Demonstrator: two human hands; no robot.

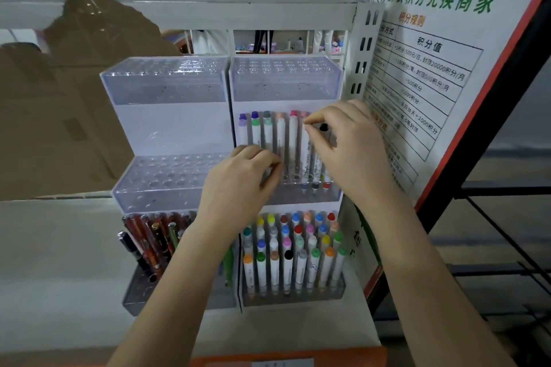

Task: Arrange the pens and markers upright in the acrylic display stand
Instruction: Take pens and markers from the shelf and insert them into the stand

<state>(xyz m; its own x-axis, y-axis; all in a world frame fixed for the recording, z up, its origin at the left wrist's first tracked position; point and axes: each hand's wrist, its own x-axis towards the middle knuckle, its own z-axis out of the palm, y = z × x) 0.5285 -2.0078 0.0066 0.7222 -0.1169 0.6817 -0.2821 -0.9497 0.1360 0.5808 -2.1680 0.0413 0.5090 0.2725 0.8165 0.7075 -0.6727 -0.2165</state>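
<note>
The right hand (348, 140) pinches the top of a black-capped marker (323, 128), its long axis near vertical, directly over the middle tier of the acrylic display stand (286, 80). The left hand (244, 176), lower and to the left, curls its fingers around the standing markers (268, 134) there, steadying them; the coming move looks like a straight push down

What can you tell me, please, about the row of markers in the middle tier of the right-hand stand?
The middle-tier markers are white-barrelled with coloured caps: purple, green, grey-green, peach, pink. They stand upright in holes of the clear acrylic stand, against its white back panel, coloured lower tips showing through the tier. The left hand has its fingers curled at the lower barrels; the right hand pinches the top of a marker on the row's right. Print runs along some barrels.
</note>
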